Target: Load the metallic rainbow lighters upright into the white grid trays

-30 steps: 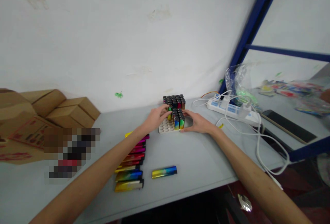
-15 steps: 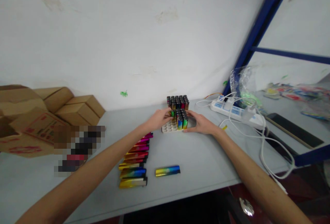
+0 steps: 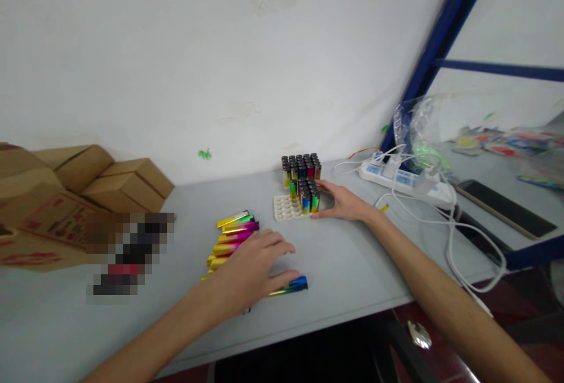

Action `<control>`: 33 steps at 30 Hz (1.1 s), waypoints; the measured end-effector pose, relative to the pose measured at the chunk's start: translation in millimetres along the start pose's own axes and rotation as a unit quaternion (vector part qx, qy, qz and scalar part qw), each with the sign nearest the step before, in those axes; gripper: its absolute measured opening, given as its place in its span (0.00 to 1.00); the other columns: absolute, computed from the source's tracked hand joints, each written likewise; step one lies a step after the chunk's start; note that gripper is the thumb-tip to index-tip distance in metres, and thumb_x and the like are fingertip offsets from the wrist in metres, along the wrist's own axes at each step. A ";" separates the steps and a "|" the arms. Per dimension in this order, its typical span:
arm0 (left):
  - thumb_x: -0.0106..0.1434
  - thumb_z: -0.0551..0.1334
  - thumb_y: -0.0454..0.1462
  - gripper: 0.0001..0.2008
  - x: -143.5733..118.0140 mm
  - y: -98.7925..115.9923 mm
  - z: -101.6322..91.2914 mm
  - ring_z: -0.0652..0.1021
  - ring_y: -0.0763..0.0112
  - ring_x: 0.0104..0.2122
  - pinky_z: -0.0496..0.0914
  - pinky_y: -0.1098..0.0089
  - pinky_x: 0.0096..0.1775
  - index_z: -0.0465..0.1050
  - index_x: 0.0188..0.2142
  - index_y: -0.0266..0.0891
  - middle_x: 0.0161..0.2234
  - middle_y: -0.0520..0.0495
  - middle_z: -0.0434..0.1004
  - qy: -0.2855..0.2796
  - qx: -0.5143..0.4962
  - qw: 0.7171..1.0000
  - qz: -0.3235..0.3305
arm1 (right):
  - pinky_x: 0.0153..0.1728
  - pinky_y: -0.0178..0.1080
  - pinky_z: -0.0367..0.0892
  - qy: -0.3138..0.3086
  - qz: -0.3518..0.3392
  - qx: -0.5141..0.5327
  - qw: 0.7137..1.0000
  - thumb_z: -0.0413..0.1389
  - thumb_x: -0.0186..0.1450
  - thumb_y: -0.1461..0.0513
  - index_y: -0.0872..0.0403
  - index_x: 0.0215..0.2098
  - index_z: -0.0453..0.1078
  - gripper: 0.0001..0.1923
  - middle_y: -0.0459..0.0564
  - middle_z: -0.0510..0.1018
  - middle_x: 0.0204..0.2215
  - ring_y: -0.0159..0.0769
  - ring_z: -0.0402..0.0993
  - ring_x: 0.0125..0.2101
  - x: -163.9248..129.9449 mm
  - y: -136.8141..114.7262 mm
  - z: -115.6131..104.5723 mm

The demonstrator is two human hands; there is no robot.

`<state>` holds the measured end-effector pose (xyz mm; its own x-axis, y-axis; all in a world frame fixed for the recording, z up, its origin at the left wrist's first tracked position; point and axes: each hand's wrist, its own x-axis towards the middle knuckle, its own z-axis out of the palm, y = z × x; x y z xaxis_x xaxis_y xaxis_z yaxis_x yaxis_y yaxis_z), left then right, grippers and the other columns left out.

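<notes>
While left hand (image 3: 249,271) covers lighters (image 3: 233,233), right hand (image 3: 346,204) steadies tray (image 3: 286,208).

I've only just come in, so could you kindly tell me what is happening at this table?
A person is handling colourful lighters. The left hand lies over a row of lighters flat on the grey table, its thumb on a single blue-and-yellow lighter. The right hand rests against a white tray partly filled with upright lighters; a full block stands behind.
</notes>
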<state>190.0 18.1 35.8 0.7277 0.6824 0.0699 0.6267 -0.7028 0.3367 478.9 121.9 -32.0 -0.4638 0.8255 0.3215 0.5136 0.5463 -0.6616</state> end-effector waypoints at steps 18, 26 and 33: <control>0.69 0.57 0.45 0.13 29.8 -12.8 4.0 0.69 0.77 0.24 0.65 0.74 0.28 0.60 0.49 0.44 0.31 0.52 0.73 0.134 -0.465 0.872 -0.077 | 0.59 0.52 0.67 0.000 0.002 0.012 1.000 0.70 0.52 0.52 0.53 0.64 0.59 0.46 0.59 0.72 0.59 0.50 0.72 0.56 0.8 -2.3 0.7; 0.67 0.55 0.52 0.19 28.0 -19.3 1.3 0.58 0.77 0.21 0.53 0.74 0.22 0.68 0.34 0.38 0.22 0.56 0.56 0.185 -0.399 0.889 -0.126 | 0.61 0.53 0.65 -0.011 0.005 0.023 1.000 0.70 0.53 0.52 0.51 0.64 0.59 0.45 0.56 0.71 0.60 0.49 0.71 0.57 0.8 -4.3 -0.8; 0.66 0.55 0.50 0.23 24.5 -24.0 1.7 0.55 0.77 0.21 0.50 0.71 0.24 0.52 0.20 0.40 0.19 0.56 0.50 0.247 -0.313 0.904 -0.157 | 0.61 0.54 0.65 0.000 0.013 0.000 1.000 0.70 0.53 0.52 0.52 0.65 0.59 0.46 0.58 0.71 0.60 0.51 0.71 0.57 -1.0 0.4 0.9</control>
<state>193.3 51.3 27.9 0.2315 0.9435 0.2372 0.3874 -0.3131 0.8671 478.9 121.2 -33.2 -0.4506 0.8396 0.3034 0.5263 0.5243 -0.6694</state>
